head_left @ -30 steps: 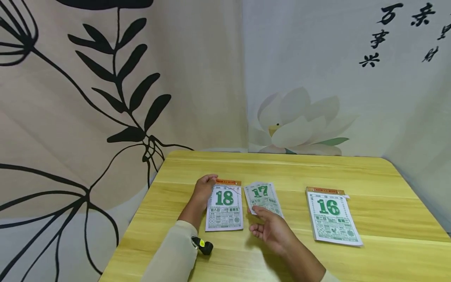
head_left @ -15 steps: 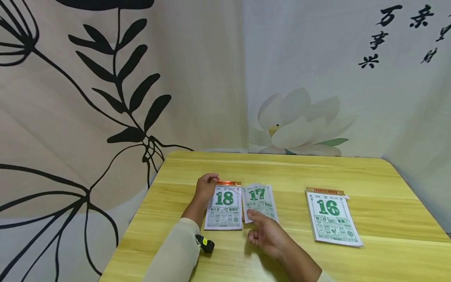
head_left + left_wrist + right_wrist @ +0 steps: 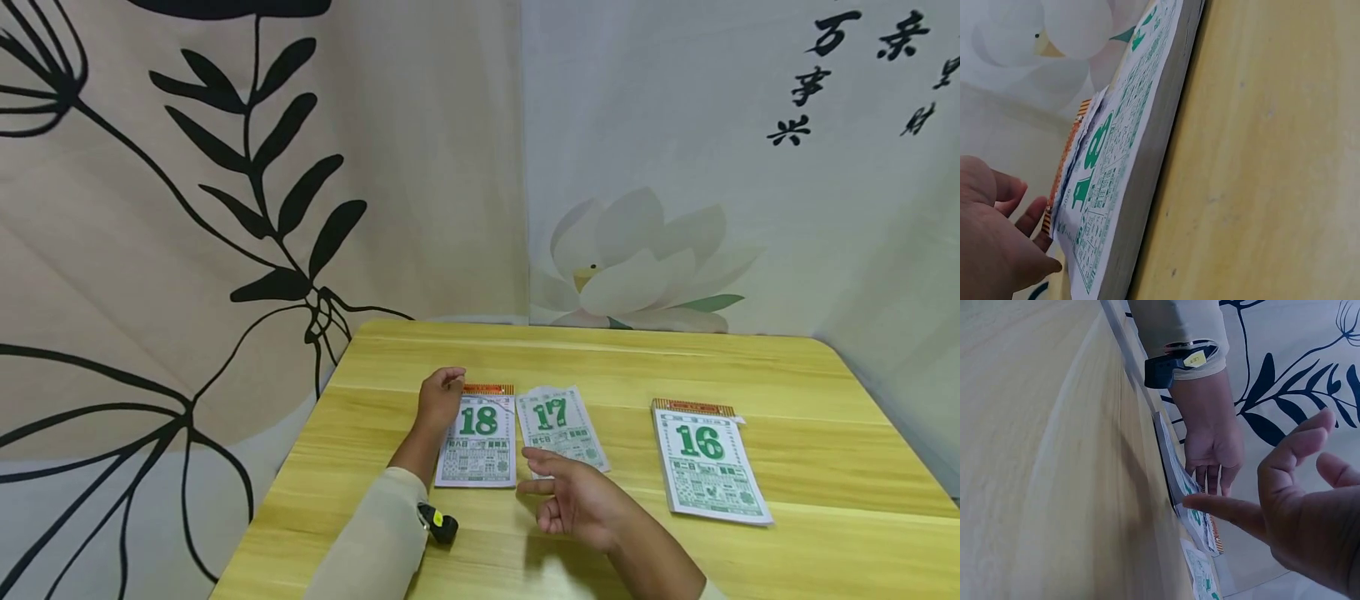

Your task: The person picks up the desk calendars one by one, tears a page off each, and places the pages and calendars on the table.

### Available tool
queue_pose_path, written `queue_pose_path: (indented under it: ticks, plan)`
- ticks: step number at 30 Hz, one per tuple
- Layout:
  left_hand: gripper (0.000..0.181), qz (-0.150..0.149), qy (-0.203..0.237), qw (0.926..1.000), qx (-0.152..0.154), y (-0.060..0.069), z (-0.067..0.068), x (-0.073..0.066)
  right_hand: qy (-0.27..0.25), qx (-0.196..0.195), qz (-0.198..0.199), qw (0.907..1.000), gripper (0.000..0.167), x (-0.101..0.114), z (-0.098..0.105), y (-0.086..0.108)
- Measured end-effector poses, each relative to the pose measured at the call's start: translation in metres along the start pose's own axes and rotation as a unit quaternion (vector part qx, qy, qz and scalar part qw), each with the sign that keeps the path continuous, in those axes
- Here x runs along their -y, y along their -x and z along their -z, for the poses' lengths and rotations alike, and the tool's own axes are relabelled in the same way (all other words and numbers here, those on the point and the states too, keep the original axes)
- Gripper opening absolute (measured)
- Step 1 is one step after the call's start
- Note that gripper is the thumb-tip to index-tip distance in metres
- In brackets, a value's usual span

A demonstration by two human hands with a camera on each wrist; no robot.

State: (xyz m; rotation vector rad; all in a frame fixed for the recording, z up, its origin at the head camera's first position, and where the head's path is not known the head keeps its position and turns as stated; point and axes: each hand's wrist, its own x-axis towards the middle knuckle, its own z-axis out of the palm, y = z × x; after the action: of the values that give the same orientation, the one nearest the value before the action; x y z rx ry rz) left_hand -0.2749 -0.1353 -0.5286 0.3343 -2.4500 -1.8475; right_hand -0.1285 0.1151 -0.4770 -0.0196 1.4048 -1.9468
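A tear-off calendar pad showing a green 18 lies on the table, with a red and gold binding strip along its top. My left hand is at the pad's upper left corner; in the left wrist view its loosely bent fingers are by the strip, and contact is hard to tell. Right of the pad lies a loose torn sheet with a green 17. My right hand hovers over that sheet's lower edge, fingers spread, holding nothing.
Another calendar pad, showing 16, lies farther right on the wooden table. A black device is strapped at the left wrist. Behind the table hangs a printed curtain with plants and characters.
My right hand pinched the 17 sheet, drew it beside the 18 pad and straightened it, then let go and opened its fingers. The sheet now lies slightly tilted. My left hand barely moved.
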Motion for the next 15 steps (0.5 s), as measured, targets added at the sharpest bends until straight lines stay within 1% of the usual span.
queue_pose_path:
  ticks: [3, 7, 9, 11, 13, 15]
  plan:
    - [0.032, 0.000, 0.000, 1.0000, -0.006, 0.002, 0.000, -0.002, 0.007, 0.005, 0.002, 1.0000, 0.082, 0.000, 0.001, 0.001]
    - [0.033, 0.008, 0.005, 0.9999, -0.006, 0.006, 0.001, -0.005, 0.008, -0.001, 0.003, 1.0000, 0.081, -0.002, 0.003, 0.002]
    - [0.032, -0.001, 0.009, 0.9999, -0.006, 0.007, 0.002, -0.005, 0.003, -0.002, 0.007, 1.0000, 0.074, -0.002, 0.005, 0.001]
    - [0.032, -0.017, 0.010, 0.9997, -0.012, 0.009, 0.002, -0.004, -0.010, 0.004, 0.011, 0.9999, 0.067, -0.002, 0.007, 0.001]
    - [0.030, -0.036, 0.009, 0.9992, -0.017, 0.012, 0.000, -0.004, -0.022, 0.015, 0.016, 0.9995, 0.059, -0.002, 0.009, 0.001]
    - [0.028, -0.045, 0.014, 0.9988, -0.016, 0.016, -0.002, -0.005, -0.031, 0.027, 0.019, 0.9990, 0.055, -0.001, 0.010, 0.002]
